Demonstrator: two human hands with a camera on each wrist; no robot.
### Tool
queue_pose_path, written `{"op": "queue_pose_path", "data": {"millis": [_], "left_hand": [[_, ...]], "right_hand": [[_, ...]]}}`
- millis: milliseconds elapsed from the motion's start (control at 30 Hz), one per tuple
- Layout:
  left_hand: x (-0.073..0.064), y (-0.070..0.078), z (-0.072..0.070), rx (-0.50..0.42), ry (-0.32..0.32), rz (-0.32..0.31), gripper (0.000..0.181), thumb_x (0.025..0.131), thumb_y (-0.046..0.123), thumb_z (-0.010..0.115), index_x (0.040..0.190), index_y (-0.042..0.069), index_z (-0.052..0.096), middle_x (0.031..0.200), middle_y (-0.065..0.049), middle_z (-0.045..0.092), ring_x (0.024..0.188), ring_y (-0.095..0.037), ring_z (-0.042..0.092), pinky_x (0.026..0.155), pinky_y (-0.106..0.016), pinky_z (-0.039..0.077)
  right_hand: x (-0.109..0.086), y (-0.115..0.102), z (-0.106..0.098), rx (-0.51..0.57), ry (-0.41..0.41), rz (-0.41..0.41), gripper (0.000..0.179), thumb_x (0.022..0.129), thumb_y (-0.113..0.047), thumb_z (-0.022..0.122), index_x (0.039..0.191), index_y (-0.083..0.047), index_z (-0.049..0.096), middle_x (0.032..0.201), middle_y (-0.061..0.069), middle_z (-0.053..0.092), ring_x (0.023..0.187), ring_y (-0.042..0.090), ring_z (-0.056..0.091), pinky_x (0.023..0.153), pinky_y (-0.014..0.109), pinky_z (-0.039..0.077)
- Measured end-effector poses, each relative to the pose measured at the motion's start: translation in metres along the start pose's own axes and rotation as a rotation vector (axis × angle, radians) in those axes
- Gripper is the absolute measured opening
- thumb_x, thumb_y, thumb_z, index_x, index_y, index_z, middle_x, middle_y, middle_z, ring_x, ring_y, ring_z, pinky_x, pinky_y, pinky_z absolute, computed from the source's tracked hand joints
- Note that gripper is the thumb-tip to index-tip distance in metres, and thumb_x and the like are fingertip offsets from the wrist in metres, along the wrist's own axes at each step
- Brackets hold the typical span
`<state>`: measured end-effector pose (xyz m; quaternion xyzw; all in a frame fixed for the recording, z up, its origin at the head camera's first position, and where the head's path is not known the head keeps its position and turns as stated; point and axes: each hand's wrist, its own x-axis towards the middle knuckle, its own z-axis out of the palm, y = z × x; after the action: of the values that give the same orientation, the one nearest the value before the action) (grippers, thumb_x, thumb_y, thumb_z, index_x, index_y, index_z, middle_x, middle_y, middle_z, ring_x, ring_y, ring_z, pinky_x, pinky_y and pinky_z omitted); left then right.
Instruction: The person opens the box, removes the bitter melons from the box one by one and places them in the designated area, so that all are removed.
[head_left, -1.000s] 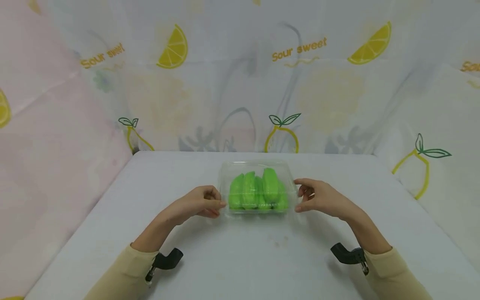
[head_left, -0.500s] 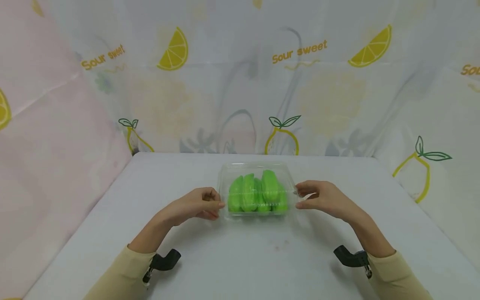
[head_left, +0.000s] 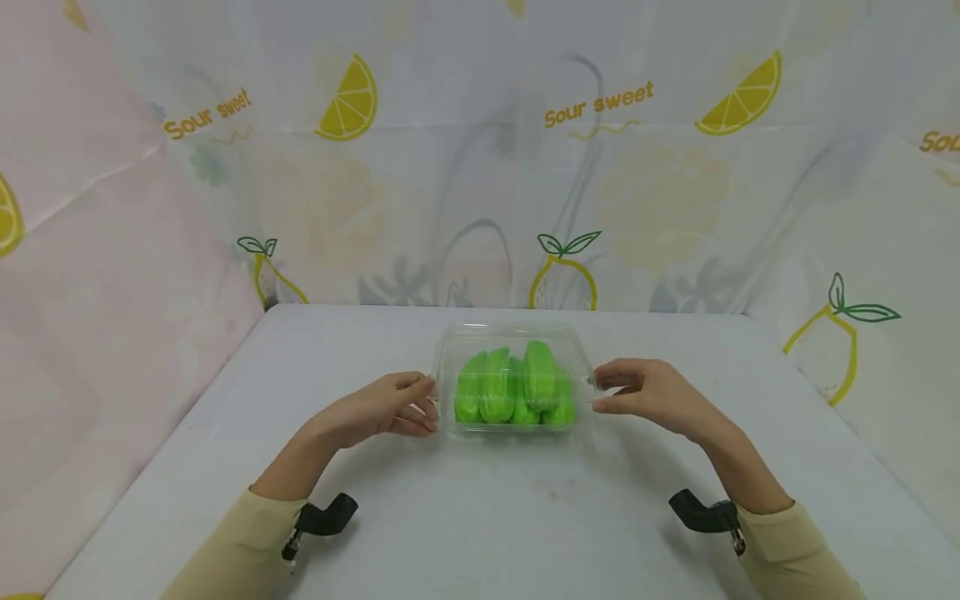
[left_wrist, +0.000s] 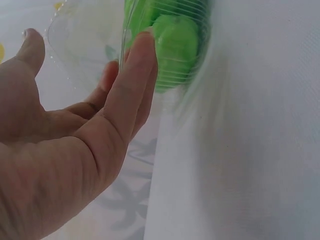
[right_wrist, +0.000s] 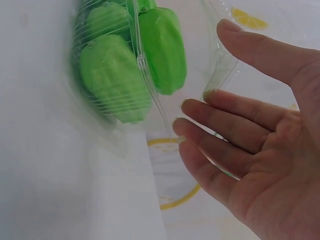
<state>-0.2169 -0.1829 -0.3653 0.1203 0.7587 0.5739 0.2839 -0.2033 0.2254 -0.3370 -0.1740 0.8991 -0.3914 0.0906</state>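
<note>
A clear plastic clamshell box (head_left: 513, 332) stands on the white table in the middle of the head view. Inside it lie several green, elongated, ridged pieces (head_left: 497, 387) that resemble bananas. My left hand (head_left: 382, 410) is at the box's left side, its fairly straight fingers touching the rim. In the left wrist view its thumb (left_wrist: 32, 50) stands apart from the fingers. My right hand (head_left: 648, 393) is at the right side, fingers loosely extended near the rim, thumb beside the clear lid (right_wrist: 225, 62). Whether the lid is fastened, I cannot tell.
The white table (head_left: 495, 533) extends around the box on every side. Behind it hangs a pale cloth (head_left: 480, 167) with lemon prints and lettering. A black wrist mount (head_left: 326, 517) sits on the left sleeve, another black mount (head_left: 705, 511) on the right.
My left thumb has moved up and off the box's front left edge, and the left fingers have spread. The right fingers have straightened slightly. The box stays nearly in place.
</note>
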Motion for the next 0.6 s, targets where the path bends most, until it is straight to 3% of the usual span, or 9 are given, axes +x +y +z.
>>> {"op": "queue_pose_path", "data": {"millis": [267,500,600], "left_hand": [[0.006,-0.003,-0.001,-0.129,0.038,-0.015,0.068,0.102,0.06,0.038,0.128,-0.003,0.043,0.105,-0.011,0.061,0.093,-0.023,0.07,0.086,-0.034,0.061],[0.009,-0.006,-0.001,-0.187,0.074,0.013,0.035,0.108,0.031,0.042,0.124,0.0,0.044,0.102,-0.008,0.059,0.088,-0.017,0.07,0.084,-0.03,0.061],[0.011,-0.008,0.0,-0.197,0.089,0.028,0.032,0.107,0.025,0.046,0.125,-0.001,0.042,0.1,-0.007,0.06,0.087,-0.016,0.07,0.083,-0.029,0.061]], "right_hand": [[-0.002,0.0,-0.003,-0.007,-0.006,-0.007,0.059,0.088,-0.038,0.075,0.135,-0.006,0.057,0.134,0.016,0.062,0.123,0.037,0.06,0.092,0.043,0.057],[-0.004,-0.002,-0.006,-0.025,-0.003,-0.011,0.055,0.088,-0.039,0.075,0.131,-0.009,0.061,0.131,0.014,0.065,0.121,0.036,0.062,0.089,0.041,0.058],[-0.004,-0.003,-0.007,-0.037,0.006,0.001,0.053,0.087,-0.04,0.076,0.13,-0.011,0.062,0.13,0.013,0.066,0.12,0.035,0.063,0.089,0.04,0.058]]}}
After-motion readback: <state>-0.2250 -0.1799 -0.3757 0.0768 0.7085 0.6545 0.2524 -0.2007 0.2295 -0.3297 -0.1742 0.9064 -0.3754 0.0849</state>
